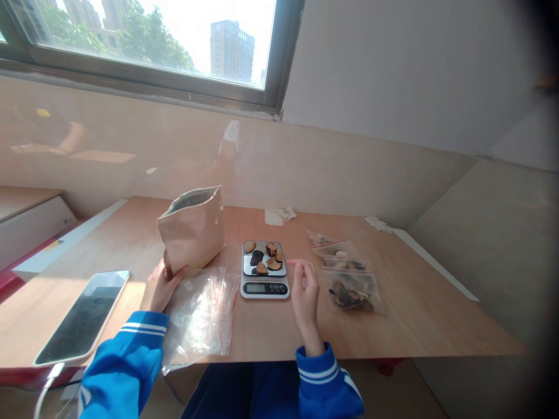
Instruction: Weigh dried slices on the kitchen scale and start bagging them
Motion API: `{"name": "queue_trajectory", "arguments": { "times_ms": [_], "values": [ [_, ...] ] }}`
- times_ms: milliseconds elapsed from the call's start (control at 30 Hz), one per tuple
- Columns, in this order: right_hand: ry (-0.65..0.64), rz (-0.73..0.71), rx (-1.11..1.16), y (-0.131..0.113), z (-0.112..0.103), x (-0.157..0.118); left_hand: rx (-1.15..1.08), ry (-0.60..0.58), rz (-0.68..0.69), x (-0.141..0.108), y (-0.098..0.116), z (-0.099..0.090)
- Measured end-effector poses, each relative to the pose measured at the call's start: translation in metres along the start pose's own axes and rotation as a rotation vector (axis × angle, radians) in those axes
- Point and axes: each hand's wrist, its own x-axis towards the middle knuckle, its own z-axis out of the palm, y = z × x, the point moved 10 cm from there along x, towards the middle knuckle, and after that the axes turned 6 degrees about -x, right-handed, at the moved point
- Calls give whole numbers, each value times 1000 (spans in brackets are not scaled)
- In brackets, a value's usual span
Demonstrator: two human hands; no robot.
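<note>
My left hand [161,286] is closed on the lower front corner of a brown paper pouch [196,233]. The pouch stands upright with its top gaping; what lies inside is hidden. Just right of a small digital kitchen scale [265,290] is my right hand [305,288], its index finger stretched toward the weighing plate and the others loosely curled. Nothing shows in that hand. Several dried brown slices, perhaps mushroom pieces [274,264], lie on the plate along with a dark piece [256,257]. The display's digits are too small to read.
Clear zip bags [198,320] lie flat below the pouch. To the right are several filled zip bags [351,291] with dried pieces. A phone [82,317] with a white cable [49,381] rests at the left. Crumpled paper [286,214] sits by the wall.
</note>
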Motion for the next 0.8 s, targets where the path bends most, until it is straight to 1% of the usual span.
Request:
{"name": "queue_trajectory", "arguments": {
  "times_ms": [67, 133, 200, 267, 333, 400, 500, 567, 633, 733, 800],
  "values": [
    [-20, -104, 80, -45, -8, -8, -36, -15, 8, -1, 3, 1],
    [-127, -260, 98, -95, -2, -21, -46, -25, 17, -2, 7, 0],
    [-281, -386, 44, -132, 18, -37, -62, -29, 29, -5, 12, -2],
    [-386, -462, -57, -151, 39, -52, -86, -37, 32, -8, 16, -5],
    [-435, -501, -145, -159, 56, -63, -112, -50, 24, -10, 19, -7],
    [-446, -509, -191, -161, 64, -71, -148, -67, 12, -11, 20, -6],
    [-452, -481, -184, -164, 62, -76, -192, -98, 14, -10, 17, -1],
    [-505, -463, -173, -167, 60, -76, -220, -104, 34, -8, 13, 2],
    [-582, -452, -216, -165, 65, -77, -253, -94, 61, -7, 11, 4],
    [-675, -474, -345, -156, 86, -80, -275, -76, 87, -6, 10, 4],
    [-687, -527, -361, -152, 106, -82, -269, -64, 76, -6, 10, 3]
  ]
}}
